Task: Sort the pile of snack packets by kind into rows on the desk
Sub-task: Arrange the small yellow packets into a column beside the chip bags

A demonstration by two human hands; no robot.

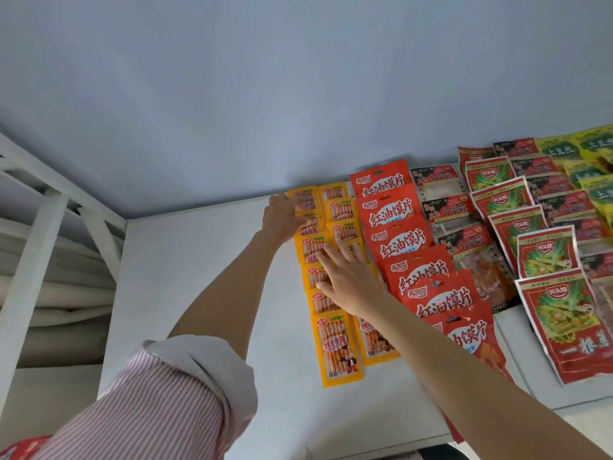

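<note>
Fingers of my left hand point(282, 215) and right hand point(348, 277) press flat, spread wide, on the orange sausage packets point(335, 346); I judge sliding could skew neighbouring rows.

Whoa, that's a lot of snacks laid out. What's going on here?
A person is sorting snack packets into rows by kind on a white desk. Both hands lie flat on the orange packets, which form two columns at the left end: the left hand near the far end, the right hand around the middle. To the right run overlapping rows of red packets, dark packets, red-and-green packets and yellow-green packets.
</note>
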